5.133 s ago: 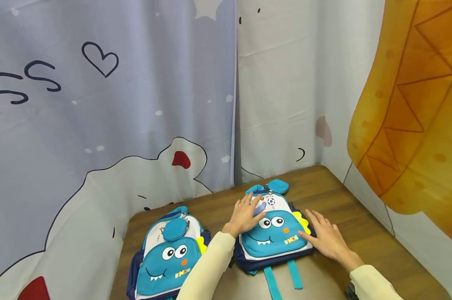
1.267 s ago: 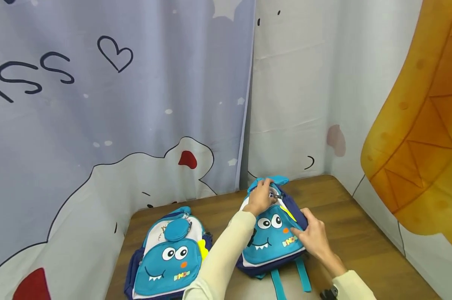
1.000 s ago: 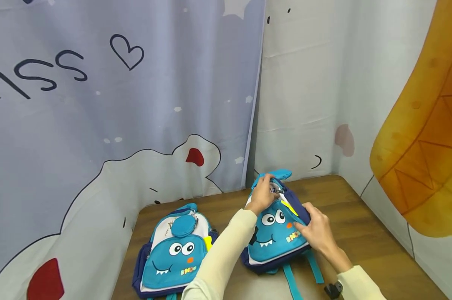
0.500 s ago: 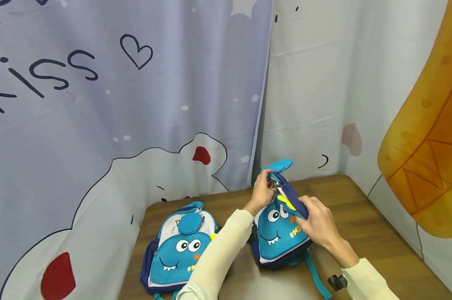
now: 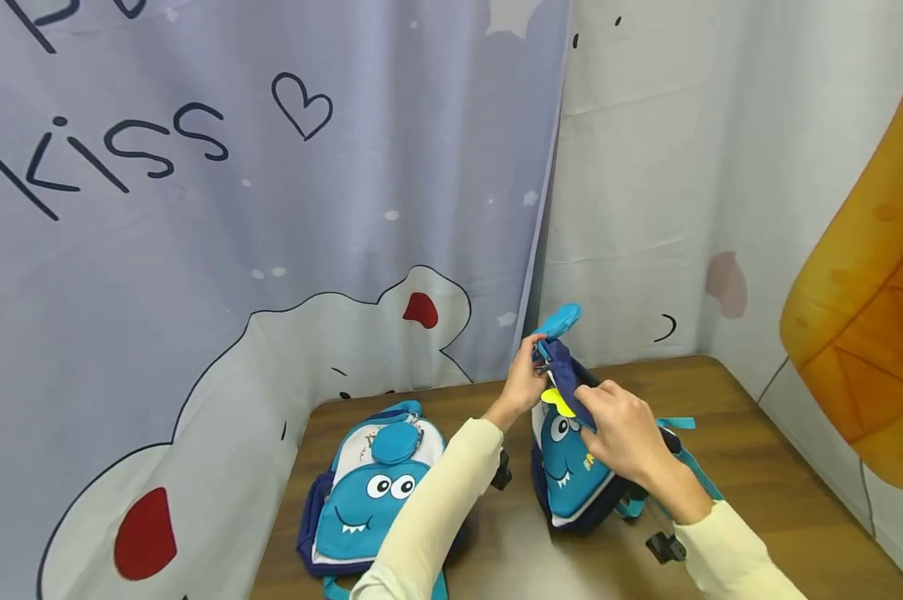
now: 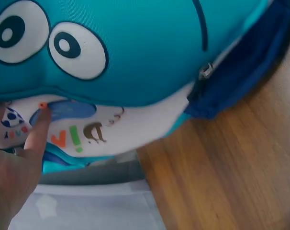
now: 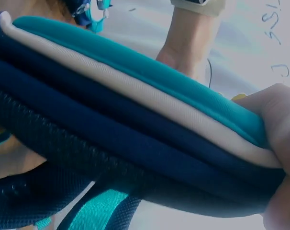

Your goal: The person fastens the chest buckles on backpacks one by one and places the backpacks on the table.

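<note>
A small blue, white and navy backpack [image 5: 571, 467] with a cartoon monster face is tilted up and turned sideways on the table's right half. My left hand [image 5: 524, 377] grips its top by the zip; a round teal pouch [image 5: 559, 321] sticks up there. In the left wrist view, that hand's index finger [image 6: 39, 132] lies along the printed white panel [image 6: 111, 127]. My right hand [image 5: 625, 429] holds the navy side, thumb towards the front. The right wrist view shows the backpack's layered teal, white and navy edge [image 7: 135, 110] in the right hand's grasp [image 7: 279, 139].
A matching backpack [image 5: 368, 508] lies face up on the left of the wooden table [image 5: 504, 558], partly behind my left sleeve [image 5: 436, 500]. Teal straps [image 5: 699, 475] trail on the right. Printed curtains [image 5: 421, 167] hang close behind the table.
Both hands went from resting on the flat backpack to gripping it. They have tilted it up and turned its front leftward; straps now show on the right. The head view shifted left.
</note>
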Available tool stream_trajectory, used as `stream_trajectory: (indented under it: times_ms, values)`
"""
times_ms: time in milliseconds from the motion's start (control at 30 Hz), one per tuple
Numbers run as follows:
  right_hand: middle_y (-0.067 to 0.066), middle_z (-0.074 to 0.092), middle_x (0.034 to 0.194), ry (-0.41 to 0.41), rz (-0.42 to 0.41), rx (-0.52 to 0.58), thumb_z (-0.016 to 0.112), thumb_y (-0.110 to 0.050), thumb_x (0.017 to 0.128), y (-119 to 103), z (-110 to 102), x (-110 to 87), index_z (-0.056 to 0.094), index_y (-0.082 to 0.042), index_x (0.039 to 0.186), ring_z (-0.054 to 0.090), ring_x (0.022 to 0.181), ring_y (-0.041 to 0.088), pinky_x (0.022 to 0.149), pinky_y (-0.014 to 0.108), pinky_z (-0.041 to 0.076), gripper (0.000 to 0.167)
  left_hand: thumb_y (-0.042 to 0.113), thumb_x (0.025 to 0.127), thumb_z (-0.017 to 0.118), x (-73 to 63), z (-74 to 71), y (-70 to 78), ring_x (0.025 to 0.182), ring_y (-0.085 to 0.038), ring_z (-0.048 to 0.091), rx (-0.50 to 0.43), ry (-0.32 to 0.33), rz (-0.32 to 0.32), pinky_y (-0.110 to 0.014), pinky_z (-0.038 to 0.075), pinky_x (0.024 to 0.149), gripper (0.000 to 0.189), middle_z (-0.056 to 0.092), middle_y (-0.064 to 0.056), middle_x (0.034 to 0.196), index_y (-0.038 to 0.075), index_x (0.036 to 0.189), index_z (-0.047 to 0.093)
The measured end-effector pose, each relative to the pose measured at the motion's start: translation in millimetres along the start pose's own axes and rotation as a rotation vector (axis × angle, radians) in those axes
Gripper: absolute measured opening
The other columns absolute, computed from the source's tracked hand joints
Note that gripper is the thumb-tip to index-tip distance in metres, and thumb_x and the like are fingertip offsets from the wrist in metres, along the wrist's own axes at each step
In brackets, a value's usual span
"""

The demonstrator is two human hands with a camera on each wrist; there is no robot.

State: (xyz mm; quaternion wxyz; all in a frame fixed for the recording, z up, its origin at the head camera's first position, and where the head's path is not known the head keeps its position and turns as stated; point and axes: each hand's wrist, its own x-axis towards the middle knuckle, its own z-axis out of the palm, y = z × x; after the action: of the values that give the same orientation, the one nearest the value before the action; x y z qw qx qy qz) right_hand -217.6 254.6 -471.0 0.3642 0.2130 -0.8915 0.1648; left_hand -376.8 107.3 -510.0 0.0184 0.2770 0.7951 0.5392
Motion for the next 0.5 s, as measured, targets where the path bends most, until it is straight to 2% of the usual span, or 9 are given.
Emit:
stream_trajectory:
  times_ms: [167, 200, 267, 333, 400, 433, 500]
  values:
    - [0.007, 0.074, 0.085, 0.013, -0.083, -0.045, 0.083, 0.006, 0.062, -6.7, -1.9, 3.7, 0.067, -0.007, 0.098, 0.063, 0.077, 0.024, 0.059, 0.040, 0.054, 0.041, -0.017, 0.095, 0.052, -3.1, -5.9, -0.8, 0.132, -0.038, 0.063, -0.074, -0.035, -0.011, -0.040, 0.055, 0.106, 0.072, 0.053, -0.025, 0.151, 0.011, 0.159, 0.036]
    - [0.007, 0.074, 0.085, 0.014, -0.100, -0.055, 0.082, 0.006, 0.063, -8.7, -1.5, 5.0, 0.067, -0.007, 0.098, 0.063, 0.077, 0.024, 0.059, 0.039, 0.054, 0.041, -0.016, 0.095, 0.052, -4.4, -7.7, -0.3, 0.129, -0.033, 0.064, -0.090, -0.036, -0.022, -0.036, 0.055, 0.103, 0.072, 0.054, -0.024, 0.150, 0.013, 0.160, 0.036]
    - [0.006, 0.075, 0.086, 0.016, -0.133, -0.076, 0.082, 0.006, 0.063, -12.8, -0.6, 7.8, 0.068, -0.008, 0.098, 0.063, 0.078, 0.024, 0.058, 0.038, 0.053, 0.040, -0.016, 0.094, 0.050, -6.7, -11.2, 1.7, 0.113, -0.025, 0.067, -0.151, -0.034, -0.035, -0.030, 0.055, 0.093, 0.075, 0.056, -0.025, 0.148, 0.014, 0.161, 0.037]
    - [0.006, 0.075, 0.087, 0.012, -0.163, -0.093, 0.083, 0.005, 0.063, -16.6, 0.5, 9.9, 0.068, -0.008, 0.098, 0.063, 0.079, 0.025, 0.058, 0.037, 0.054, 0.040, -0.017, 0.092, 0.048, -8.8, -13.8, 3.2, 0.095, -0.019, 0.063, -0.275, -0.035, -0.071, -0.028, 0.053, 0.081, 0.078, 0.059, -0.024, 0.144, 0.016, 0.162, 0.039]
    - [0.005, 0.076, 0.088, 0.004, -0.183, -0.104, 0.086, 0.002, 0.063, -20.4, 1.6, 10.4, 0.068, -0.009, 0.098, 0.063, 0.079, 0.024, 0.058, 0.036, 0.054, 0.041, -0.016, 0.092, 0.044, -11.8, -16.1, 4.0, 0.083, -0.015, 0.058, -0.414, -0.038, -0.140, -0.027, 0.051, 0.073, 0.079, 0.060, -0.019, 0.141, 0.021, 0.162, 0.043]
    - [0.005, 0.076, 0.089, -0.001, -0.190, -0.103, 0.089, 0.001, 0.062, -22.2, 2.3, 10.2, 0.068, -0.010, 0.098, 0.063, 0.079, 0.024, 0.058, 0.036, 0.055, 0.042, -0.015, 0.093, 0.042, -13.1, -17.2, 4.2, 0.078, -0.014, 0.056, -0.492, -0.037, -0.178, -0.027, 0.051, 0.071, 0.077, 0.061, -0.016, 0.138, 0.023, 0.161, 0.045]
    - [0.004, 0.077, 0.090, -0.006, -0.199, -0.097, 0.093, -0.003, 0.061, -25.5, 3.5, 8.9, 0.070, -0.011, 0.098, 0.064, 0.080, 0.023, 0.059, 0.036, 0.057, 0.045, -0.007, 0.102, 0.042, -15.5, -19.2, 4.5, 0.080, -0.013, 0.059, -0.638, -0.037, -0.254, -0.028, 0.053, 0.071, 0.066, 0.062, -0.009, 0.132, 0.026, 0.159, 0.050]
